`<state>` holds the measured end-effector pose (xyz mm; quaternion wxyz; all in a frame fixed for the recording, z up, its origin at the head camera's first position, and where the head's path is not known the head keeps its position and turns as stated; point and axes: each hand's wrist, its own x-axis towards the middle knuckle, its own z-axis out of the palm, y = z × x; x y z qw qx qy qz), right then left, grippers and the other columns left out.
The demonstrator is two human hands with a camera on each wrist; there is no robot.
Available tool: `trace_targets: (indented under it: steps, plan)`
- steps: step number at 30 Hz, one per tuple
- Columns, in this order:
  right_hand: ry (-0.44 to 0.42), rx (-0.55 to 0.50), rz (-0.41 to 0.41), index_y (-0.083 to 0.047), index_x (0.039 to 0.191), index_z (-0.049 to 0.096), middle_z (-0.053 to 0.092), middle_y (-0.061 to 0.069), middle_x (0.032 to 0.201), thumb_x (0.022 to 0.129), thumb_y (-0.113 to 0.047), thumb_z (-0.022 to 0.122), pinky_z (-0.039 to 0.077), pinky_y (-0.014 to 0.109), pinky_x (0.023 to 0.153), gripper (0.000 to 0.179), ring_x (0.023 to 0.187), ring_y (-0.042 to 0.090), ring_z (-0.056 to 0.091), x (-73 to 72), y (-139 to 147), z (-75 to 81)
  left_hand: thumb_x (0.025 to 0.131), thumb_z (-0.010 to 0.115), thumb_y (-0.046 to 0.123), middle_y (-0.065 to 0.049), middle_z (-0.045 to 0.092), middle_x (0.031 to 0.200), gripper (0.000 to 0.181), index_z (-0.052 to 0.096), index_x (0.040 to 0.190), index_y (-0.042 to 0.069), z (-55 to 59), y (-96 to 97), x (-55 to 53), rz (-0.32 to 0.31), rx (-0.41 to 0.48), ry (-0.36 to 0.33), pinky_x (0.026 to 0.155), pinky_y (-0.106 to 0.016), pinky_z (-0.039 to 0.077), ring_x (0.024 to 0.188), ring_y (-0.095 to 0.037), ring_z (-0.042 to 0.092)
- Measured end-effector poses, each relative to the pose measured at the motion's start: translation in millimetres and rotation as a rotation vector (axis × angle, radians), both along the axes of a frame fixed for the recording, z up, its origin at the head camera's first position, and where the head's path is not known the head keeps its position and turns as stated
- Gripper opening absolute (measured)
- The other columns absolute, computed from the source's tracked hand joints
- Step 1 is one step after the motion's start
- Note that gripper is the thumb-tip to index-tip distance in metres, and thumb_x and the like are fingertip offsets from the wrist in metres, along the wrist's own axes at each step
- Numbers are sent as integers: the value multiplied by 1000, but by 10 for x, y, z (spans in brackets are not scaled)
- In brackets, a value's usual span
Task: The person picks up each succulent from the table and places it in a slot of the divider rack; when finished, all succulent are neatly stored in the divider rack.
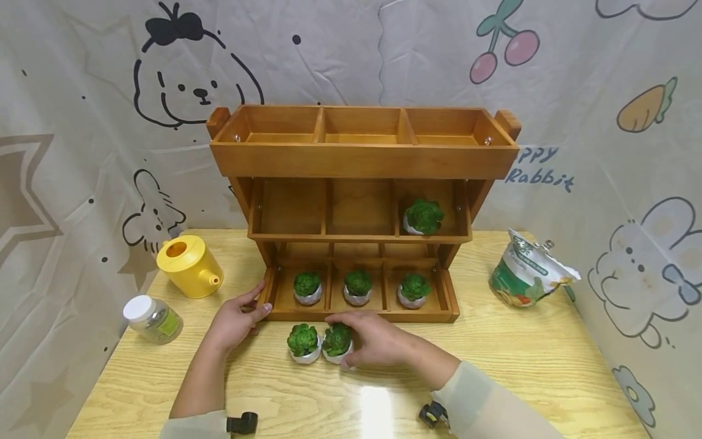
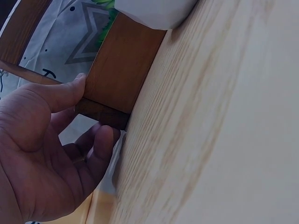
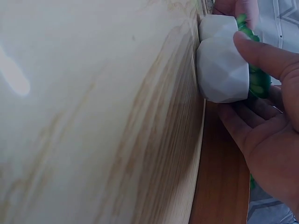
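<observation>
My left hand (image 1: 236, 323) grips the lower left corner of the three-tier wooden shelf (image 1: 362, 161); in the left wrist view its thumb lies on the front board (image 2: 124, 65). My right hand (image 1: 378, 338) holds a small potted succulent (image 1: 337, 342), green with a white faceted pot (image 3: 223, 70), its thumb and fingers on either side. Another potted succulent (image 1: 304, 342) stands right beside it on the table, before the shelf. In the bottom tier are three more, one per compartment: left (image 1: 308, 286), middle (image 1: 358, 287) and right (image 1: 414, 289). One succulent (image 1: 423, 216) sits in the middle tier's right compartment.
To the left on the wooden table (image 1: 307, 402) stand a yellow watering can (image 1: 189, 267) and a clear jar with a white lid (image 1: 153, 319). A clipped green and white bag (image 1: 529, 271) stands at the right. Behind hangs a printed curtain (image 1: 340, 55).
</observation>
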<state>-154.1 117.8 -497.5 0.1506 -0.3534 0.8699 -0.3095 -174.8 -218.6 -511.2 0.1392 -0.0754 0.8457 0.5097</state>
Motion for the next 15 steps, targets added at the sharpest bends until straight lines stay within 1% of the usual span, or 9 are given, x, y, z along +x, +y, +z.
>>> trace_targets:
  steps: [10,15]
  plan:
    - [10,5,5,-19,152,52,58,-2,147,80,-24,92,42,34,114,82,135,15,52,-19,-11,-26,100,72,36,-21,50,136,67,43,159,28,-5,-2,-6,-5,0,10,78,-34,60,102,-26,58]
    - [16,10,3,-19,151,54,59,-2,146,81,-26,92,43,35,113,79,133,15,54,-21,-3,-25,99,72,36,-20,50,134,67,43,159,29,3,0,-5,-3,2,6,78,-34,60,100,-26,58]
